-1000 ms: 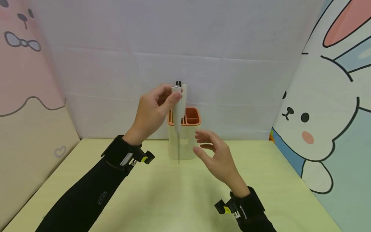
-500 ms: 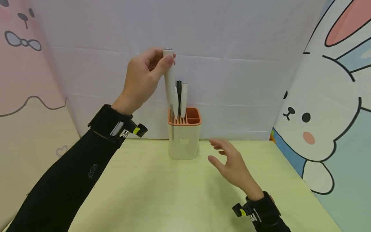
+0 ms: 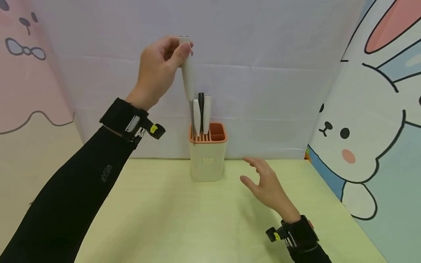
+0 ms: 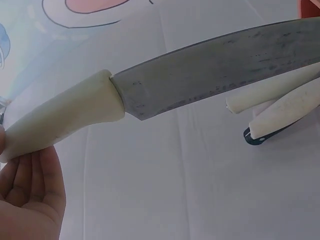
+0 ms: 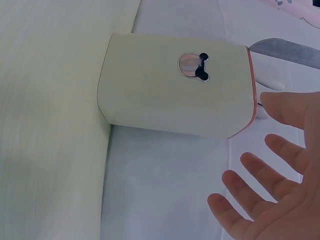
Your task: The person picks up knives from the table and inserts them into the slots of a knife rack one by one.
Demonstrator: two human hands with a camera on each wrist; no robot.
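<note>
My left hand (image 3: 156,69) grips a kitchen knife (image 3: 187,80) by the upper end of its white handle. The knife hangs nearly upright with its blade down; in the left wrist view the broad grey blade (image 4: 215,65) shows dark specks. The lower blade meets the rim of a cream knife holder (image 3: 208,164) at its left side, but whether the tip sits in a slot I cannot tell. My right hand (image 3: 268,186) hovers to the right of the holder, fingers spread and holding nothing. The right wrist view shows the same hand (image 5: 280,185) near the holder's rim.
Two white handles (image 3: 206,115) and a black handle (image 3: 201,109) stand in the holder's slots. Orange compartments (image 3: 217,131) lie at its right. The holder stands at the back of a pale yellow table (image 3: 184,219), before a white cloth (image 3: 269,109).
My left hand has raised the knife and carried it slightly left, from in front of the holder to above its left slots. My right hand has drawn back to the right.
</note>
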